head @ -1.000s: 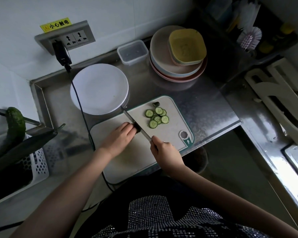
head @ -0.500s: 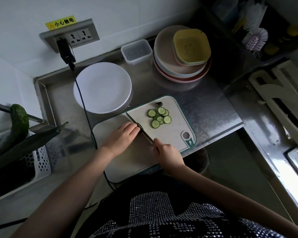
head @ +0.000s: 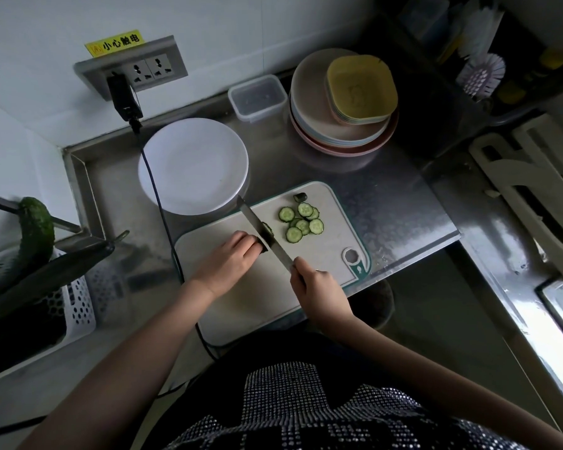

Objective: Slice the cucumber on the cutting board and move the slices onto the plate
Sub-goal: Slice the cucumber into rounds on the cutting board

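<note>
— Stainless counter, cutting board set near its front edge, within easy reach of both arms.

— And behind the board?

— White plate, bare, touching or just overlapping the board's far-left corner; probably parked close so slices travel a short way. Black cable trailing across its left rim and down past the board's left end.

— Hands?

— Left hand on the board's middle, fingers curled over the cucumber stub to pin it, most of it hidden underneath. Right hand at the board's front edge, wrapped around the knife handle, blade angled across the stub's cut end, tip toward the plate.

— Already cut?

— Cluster of slices on the board's right half, beside the blade; dark end piece near the far edge. None plated yet.
</note>
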Demonstrator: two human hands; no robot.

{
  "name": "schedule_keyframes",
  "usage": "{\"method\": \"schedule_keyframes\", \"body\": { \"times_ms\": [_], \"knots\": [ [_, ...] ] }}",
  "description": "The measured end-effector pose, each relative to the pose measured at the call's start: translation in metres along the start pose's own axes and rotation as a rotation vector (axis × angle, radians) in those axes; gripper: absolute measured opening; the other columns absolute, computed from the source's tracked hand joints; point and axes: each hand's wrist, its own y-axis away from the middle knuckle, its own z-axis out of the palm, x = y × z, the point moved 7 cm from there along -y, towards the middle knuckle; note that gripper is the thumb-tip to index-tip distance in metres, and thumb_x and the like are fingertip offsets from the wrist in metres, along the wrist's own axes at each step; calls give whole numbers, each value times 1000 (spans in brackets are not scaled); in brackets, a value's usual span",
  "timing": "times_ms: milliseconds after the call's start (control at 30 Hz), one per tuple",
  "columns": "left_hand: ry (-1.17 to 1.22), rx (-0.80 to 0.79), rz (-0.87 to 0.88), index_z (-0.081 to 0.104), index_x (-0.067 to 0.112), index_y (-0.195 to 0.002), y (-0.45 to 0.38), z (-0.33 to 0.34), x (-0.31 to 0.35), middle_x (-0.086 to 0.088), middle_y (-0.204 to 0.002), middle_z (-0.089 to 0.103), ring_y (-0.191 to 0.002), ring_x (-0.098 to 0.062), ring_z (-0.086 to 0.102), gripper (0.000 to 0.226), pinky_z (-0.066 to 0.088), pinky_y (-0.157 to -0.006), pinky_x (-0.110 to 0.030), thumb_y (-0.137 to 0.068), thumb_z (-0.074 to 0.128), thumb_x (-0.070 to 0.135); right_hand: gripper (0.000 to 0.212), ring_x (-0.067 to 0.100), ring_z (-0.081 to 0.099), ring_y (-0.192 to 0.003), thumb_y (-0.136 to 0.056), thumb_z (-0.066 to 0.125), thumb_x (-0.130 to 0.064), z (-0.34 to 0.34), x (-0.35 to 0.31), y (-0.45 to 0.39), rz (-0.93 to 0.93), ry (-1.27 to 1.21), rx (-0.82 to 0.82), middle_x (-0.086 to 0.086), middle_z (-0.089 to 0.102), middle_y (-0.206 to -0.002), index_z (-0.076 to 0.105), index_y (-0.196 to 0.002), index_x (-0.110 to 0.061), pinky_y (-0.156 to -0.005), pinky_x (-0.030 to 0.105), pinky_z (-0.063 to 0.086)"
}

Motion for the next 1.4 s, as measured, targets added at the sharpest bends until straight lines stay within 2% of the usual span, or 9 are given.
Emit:
{"method": "schedule_keyframes", "body": {
  "times_ms": [333,467,567,800,933,1067,1167,1267,1400],
  "knots": [
    [14,-7,-52,62,1,-90,0,0,-3,-13,-89,58,-87,-28,49,18,52,-72,-41,-90,48,11,19,38,49,-58,-98,35,-32,5,-2,-1,-21,23,-9,13,50,-61,32,-83,-20,-50,40,41],
    [26,-5,-51,61,0,-93,0,-1,-3,-14,-90,58,-89,-28,48,9,53,-72,-41,-85,60,4,20,37,48,-57,-98,35,-32,12,1,-4,-5,44,-30,10,47,-61,30,-82,-21,-49,36,36],
    [41,-13,-45,61,0,-96,0,-1,-3,-14,-94,58,-93,-27,49,27,54,-74,-40,-72,72,-4,20,33,48,-60,-98,36,-31,23,8,-6,48,66,-103,9,47,-65,29,-82,-21,-52,34,34],
    [64,-10,-65,62,1,-95,0,-3,-2,-12,-96,58,-95,-26,49,26,54,-78,-38,-71,72,-5,18,36,54,-67,-98,36,-31,22,8,-7,59,72,-118,10,50,-69,32,-85,-19,-54,34,36],
    [47,-20,-71,61,2,-92,-1,-5,-3,-12,-92,59,-91,-25,48,12,54,-70,-39,-81,62,5,18,37,58,-63,-97,40,-34,4,11,-3,-16,200,18,13,59,-71,41,-92,-17,-50,33,36],
    [59,-26,-80,64,2,-89,-2,-7,-1,-12,-90,60,-91,-25,48,25,54,-68,-38,-86,46,19,24,27,58,-44,-83,60,-33,-20,20,3,-15,410,209,2,60,-54,43,-90,-19,-39,24,27],
    [67,-3,-47,61,5,-81,-5,-12,4,-10,-84,58,-85,-24,49,20,50,-68,-35,-86,50,21,32,26,63,-64,-85,55,-39,-23,29,5,29,462,206,3,64,-65,43,-107,-19,-46,27,30],
    [43,47,18,58,7,-80,-7,-20,11,-9,-80,56,-78,-26,51,14,48,-64,-37,-85,54,19,39,26,62,-76,-89,49,-41,-22,37,6,59,457,205,6,65,-74,25,-113,-22,-51,30,32],
    [32,127,86,57,4,-105,-9,-23,22,-14,-98,62,-92,-27,52,24,48,-80,-39,-88,50,20,40,27,62,-75,-91,47,-42,-26,41,5,103,430,226,8,64,-77,21,-112,-22,-52,31,33]
  ]
}}
